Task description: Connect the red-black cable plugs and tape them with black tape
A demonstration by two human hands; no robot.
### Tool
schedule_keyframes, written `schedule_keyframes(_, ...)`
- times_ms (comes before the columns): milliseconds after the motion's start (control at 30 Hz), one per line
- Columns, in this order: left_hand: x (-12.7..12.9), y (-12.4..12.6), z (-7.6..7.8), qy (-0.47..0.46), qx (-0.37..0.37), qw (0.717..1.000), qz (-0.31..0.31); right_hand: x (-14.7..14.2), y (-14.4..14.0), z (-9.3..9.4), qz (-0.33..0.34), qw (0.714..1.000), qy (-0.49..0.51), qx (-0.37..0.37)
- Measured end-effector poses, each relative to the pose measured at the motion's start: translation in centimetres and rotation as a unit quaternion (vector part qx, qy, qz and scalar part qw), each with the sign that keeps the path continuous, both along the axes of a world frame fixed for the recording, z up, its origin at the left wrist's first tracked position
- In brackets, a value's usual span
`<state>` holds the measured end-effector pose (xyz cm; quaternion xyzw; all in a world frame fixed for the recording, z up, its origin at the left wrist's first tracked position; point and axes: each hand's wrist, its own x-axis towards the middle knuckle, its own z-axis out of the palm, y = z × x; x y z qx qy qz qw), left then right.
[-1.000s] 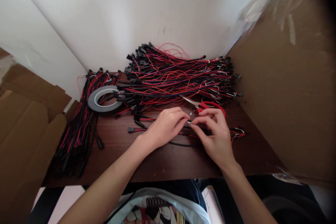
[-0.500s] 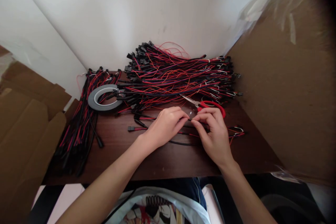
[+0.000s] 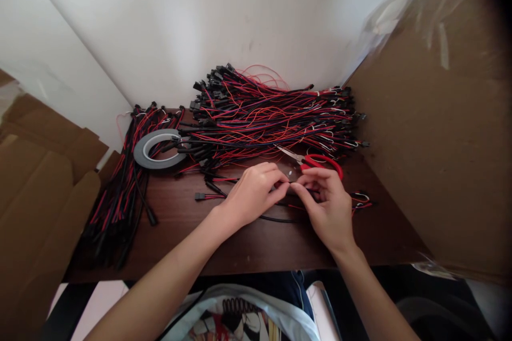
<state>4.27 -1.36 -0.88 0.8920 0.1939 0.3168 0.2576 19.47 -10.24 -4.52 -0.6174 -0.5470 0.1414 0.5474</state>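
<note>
My left hand (image 3: 258, 192) pinches a thin dark wire between thumb and forefinger, just left of my right hand (image 3: 327, 202). The thumb and fingers of the right hand close on the same wire, their tips nearly touching the left ones. Most of the pinched piece is hidden by the fingers. Beneath both hands a wire harness lies across the table, its black connector (image 3: 199, 196) out on the left and a loop of black cable (image 3: 276, 219) below. Scissors with red handles (image 3: 326, 162) rest just behind the right hand. A tiny white scrap (image 3: 290, 173) lies by the fingertips.
A large heap of red and black wire harnesses (image 3: 264, 112) fills the back of the brown table (image 3: 248, 250). Another bundle (image 3: 124, 186) lies at left, beside a grey tape roll (image 3: 143, 155). Cardboard (image 3: 436, 133) walls the right side; more cardboard (image 3: 44, 197) stands left.
My right hand has turned slightly, its fingers curling in more, and its thumb tip has come closer to the left fingertips. The left hand has barely moved.
</note>
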Motion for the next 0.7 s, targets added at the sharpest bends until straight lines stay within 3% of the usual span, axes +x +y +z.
schedule_keyframes(133, -0.1, 0.0, 0.1, -0.017, -0.036, 0.999, 0.015, 0.1, 0.0, 0.0, 0.016, 0.999, -0.022, 0.017)
schedule_keyframes(367, -0.2, 0.0, 0.3, -0.004, -0.048, 0.999, 0.023, 0.1, 0.0, 1.1, 0.014, 0.985, -0.153, 0.084)
schedule_keyframes(700, -0.1, 0.0, 0.4, 0.006, -0.022, 0.999, 0.024, -0.3, 0.3, 1.1, -0.011, 0.981, -0.165, 0.099)
